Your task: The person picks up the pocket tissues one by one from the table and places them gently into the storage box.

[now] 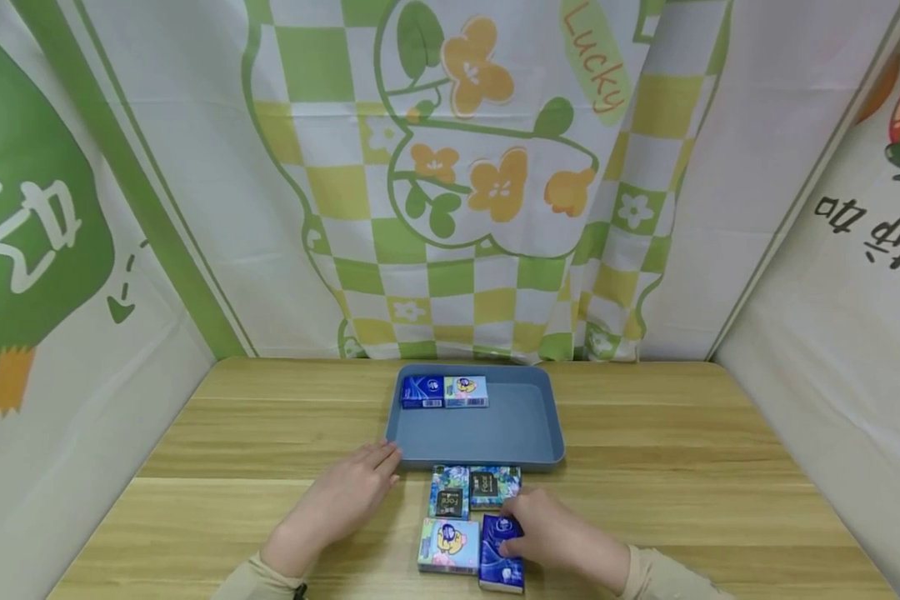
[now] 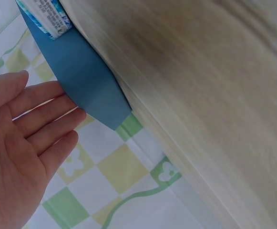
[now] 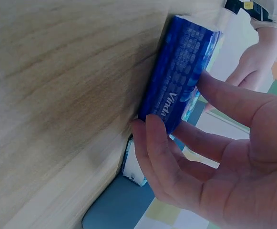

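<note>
My right hand (image 1: 553, 532) holds a dark blue pocket tissue pack (image 1: 501, 573) on the table, thumb on one side and fingers on the other. The right wrist view shows "Vinda" lettering on this tissue pack (image 3: 176, 71). Beside it lies a light blue cartoon tissue pack (image 1: 448, 546). Two floral tissue packs with black labels, a left one (image 1: 450, 493) and a right one (image 1: 495, 487), lie between these and the blue-grey tray (image 1: 506, 433). With straight fingers, my left hand (image 1: 341, 498) touches the tray's near left corner; in its wrist view the palm (image 2: 14, 162) shows.
Inside the tray, at its far left, a dark blue tissue pack (image 1: 422, 392) and a light blue one (image 1: 467, 392) sit side by side. The wooden table (image 1: 285, 433) meets a patterned curtain (image 1: 457, 292) behind the tray.
</note>
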### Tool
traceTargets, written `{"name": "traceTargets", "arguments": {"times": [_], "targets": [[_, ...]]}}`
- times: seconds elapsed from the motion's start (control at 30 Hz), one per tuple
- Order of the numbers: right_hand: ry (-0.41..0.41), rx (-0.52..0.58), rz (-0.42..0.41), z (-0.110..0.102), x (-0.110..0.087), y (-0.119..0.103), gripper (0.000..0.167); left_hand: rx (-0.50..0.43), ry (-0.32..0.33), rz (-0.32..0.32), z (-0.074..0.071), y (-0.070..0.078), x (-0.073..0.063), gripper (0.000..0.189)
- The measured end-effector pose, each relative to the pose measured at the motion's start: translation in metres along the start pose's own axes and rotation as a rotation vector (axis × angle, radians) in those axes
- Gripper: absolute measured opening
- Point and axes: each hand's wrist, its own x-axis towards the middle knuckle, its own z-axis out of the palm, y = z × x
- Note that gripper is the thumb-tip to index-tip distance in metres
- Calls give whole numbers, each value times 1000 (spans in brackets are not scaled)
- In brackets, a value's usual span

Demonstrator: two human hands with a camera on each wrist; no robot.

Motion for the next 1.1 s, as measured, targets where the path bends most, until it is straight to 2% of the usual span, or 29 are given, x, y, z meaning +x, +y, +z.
{"name": "traceTargets", "arguments": {"times": [0.23,0.53,0.83,1.1], "targets": [[-40,-71,48,1,2,-3,42,6,6,4,0,0,0,39],[-45,-120,78,3,-2,-6,50,3,3,2,-1,1,0,39],[-12,-62,76,7,-5,-7,39,-3,0,-1,-2,1,0,39],[7,9,72,7,-8,-6,37,0,8,7,0,0,-1,39]]}}
